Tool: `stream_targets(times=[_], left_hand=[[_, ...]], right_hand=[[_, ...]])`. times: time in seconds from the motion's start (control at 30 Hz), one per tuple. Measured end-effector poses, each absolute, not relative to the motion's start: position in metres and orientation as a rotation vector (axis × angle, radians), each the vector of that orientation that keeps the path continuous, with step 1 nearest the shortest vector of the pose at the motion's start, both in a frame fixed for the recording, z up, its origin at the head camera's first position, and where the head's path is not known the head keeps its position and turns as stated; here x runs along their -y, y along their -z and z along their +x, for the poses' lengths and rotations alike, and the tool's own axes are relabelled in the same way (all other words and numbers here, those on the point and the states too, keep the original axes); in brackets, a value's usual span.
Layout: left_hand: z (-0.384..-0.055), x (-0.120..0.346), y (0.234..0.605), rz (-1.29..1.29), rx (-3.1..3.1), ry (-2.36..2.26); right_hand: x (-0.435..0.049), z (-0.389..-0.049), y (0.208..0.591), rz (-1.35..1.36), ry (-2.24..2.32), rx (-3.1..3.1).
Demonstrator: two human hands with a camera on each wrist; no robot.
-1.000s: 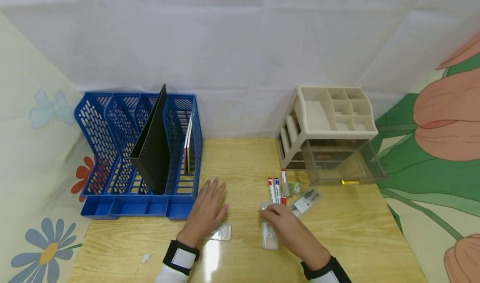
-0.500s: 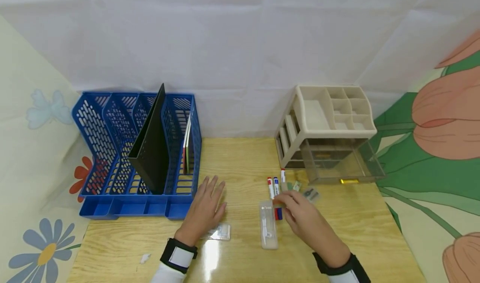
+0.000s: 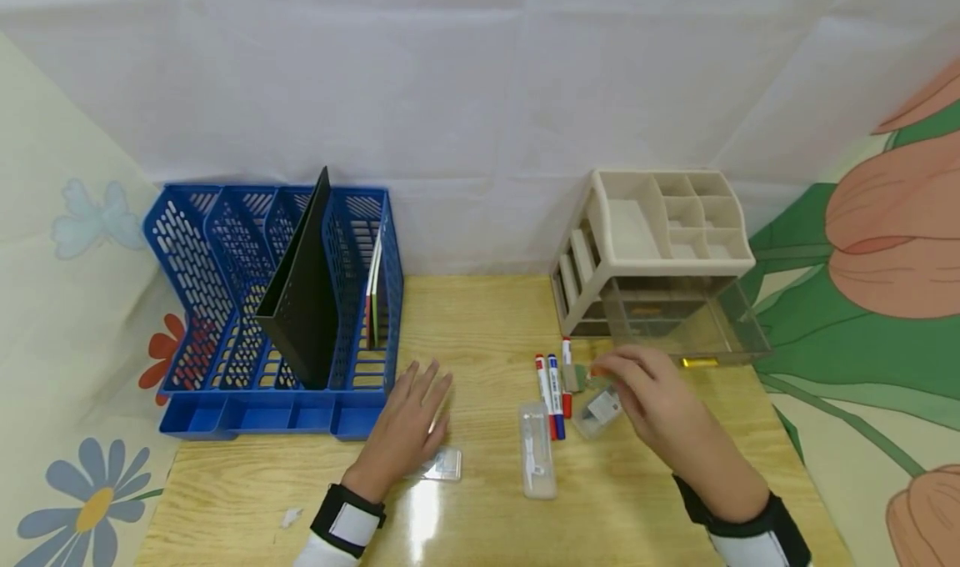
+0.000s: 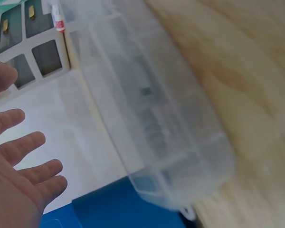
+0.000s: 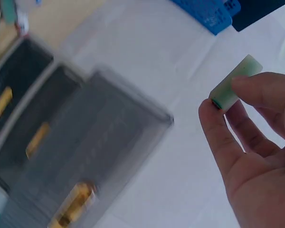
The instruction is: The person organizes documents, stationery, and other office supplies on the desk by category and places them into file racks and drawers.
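Observation:
My right hand (image 3: pixel 652 392) pinches a small pale green eraser (image 5: pixel 235 83) between thumb and fingertips, just in front of the pulled-out drawer (image 3: pixel 720 325). Beside it lie three markers, a red-capped marker (image 3: pixel 542 383) and a blue-capped marker (image 3: pixel 555 392) among them. A small greenish block (image 3: pixel 576 378) sits against the third. Close below the hand is a clear packet (image 3: pixel 598 411) with a dark item inside. My left hand (image 3: pixel 405 421) lies with fingers spread, next to a flat clear case (image 3: pixel 444 464) partly covered by it. Between the hands lies a long translucent pencil case (image 3: pixel 537 450).
On the left stands a blue file rack (image 3: pixel 202 300) holding a black binder (image 3: pixel 307 308) and thin booklets (image 3: pixel 375 292). A cream desk organizer (image 3: pixel 630 225) stands at the back right, its clear drawer jutting forward. A white scrap (image 3: pixel 291 517) lies front left.
My right hand has left the pencil case, moved right past the markers and now pinches the eraser. The clear packet has shifted and turned slightly. The left hand stays nearly in place.

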State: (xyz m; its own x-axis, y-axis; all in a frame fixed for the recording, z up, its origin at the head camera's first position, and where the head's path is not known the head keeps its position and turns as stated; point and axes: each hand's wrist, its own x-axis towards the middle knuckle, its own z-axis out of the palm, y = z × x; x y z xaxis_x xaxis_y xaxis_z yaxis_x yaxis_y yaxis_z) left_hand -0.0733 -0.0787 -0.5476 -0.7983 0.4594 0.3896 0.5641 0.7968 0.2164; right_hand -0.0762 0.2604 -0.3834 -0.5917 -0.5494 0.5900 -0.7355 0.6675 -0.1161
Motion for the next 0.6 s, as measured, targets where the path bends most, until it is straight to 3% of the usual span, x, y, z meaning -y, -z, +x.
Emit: stream_targets(times=[0.6], left_hand=[[-0.062,0.09,0.548,-0.998,2.677,0.405]], right_hand=[[-0.313,-0.127,0.358,0.948,-0.201,2.516]])
